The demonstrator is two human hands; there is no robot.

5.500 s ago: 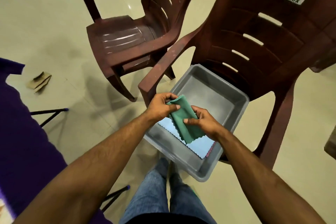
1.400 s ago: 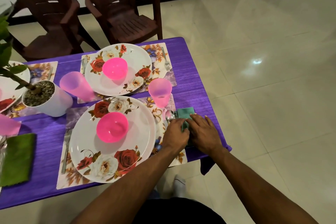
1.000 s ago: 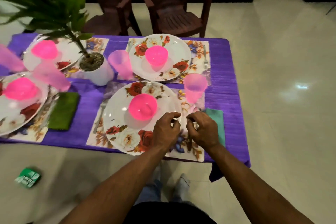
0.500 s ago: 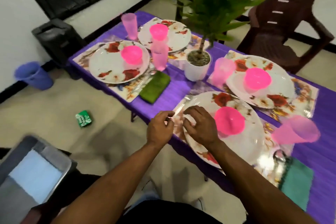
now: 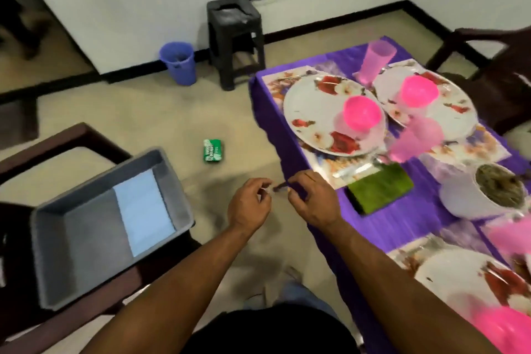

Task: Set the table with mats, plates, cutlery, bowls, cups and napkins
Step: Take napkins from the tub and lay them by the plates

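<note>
- Both hands hang between tub and table, fingers loosely curled; left hand and right hand seem to hold nothing, though blur hides the fingertips.
- A pale blue cloth napkin lies flat in the grey plastic tub to the left.
- Probably light, limp and unbreakable; pinch an edge or corner.
- The folded green napkin already lies on the purple-clothed table.

Both hands curled beside purple table; grey tub on chair.

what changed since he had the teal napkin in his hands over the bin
The teal napkin was carried from the grey bin to the table and let go beside a plate; it is out of view now. Both hands, left hand and right hand, now hover empty, fingers curled, off the table edge. The light blue napkin stays in the bin.
</note>
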